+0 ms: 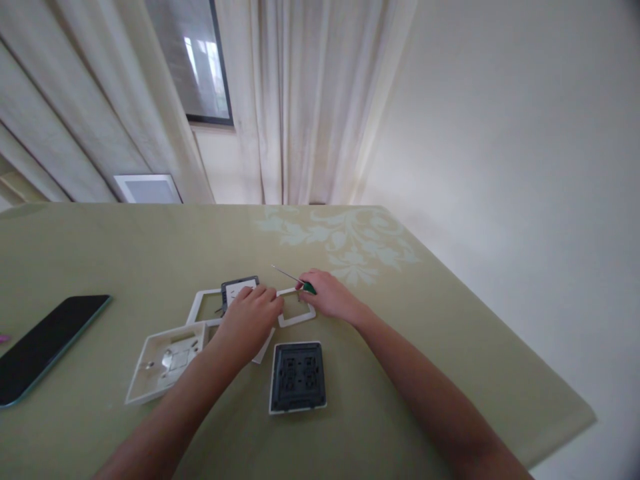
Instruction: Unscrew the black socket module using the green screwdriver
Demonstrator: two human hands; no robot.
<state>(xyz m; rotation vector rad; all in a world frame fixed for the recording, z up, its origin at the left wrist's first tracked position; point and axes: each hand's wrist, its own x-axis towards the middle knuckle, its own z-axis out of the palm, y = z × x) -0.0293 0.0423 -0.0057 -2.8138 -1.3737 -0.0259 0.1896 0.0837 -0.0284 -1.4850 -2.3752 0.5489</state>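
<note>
My right hand [327, 293] is closed round a screwdriver [309, 288] with a green handle, its thin metal shaft pointing up and left. Its fingers also touch the right side of a small white frame [297, 321]. At the frame's left edge, my left hand [253, 310] has its fingers curled and closed on it; the fingertips are partly hidden. Just behind that hand lies a socket panel [240, 289] with a dark surround, overlapping a larger white frame [196, 307]. A white plate [264, 347] shows partly beneath the left wrist.
A white back box [143, 373] stands left of my left forearm. Between my forearms lies a socket panel with its black back up [299, 377]. A phone [47, 343] rests at the far left of the green tablecloth [450, 347]. Curtains and a wall border the table.
</note>
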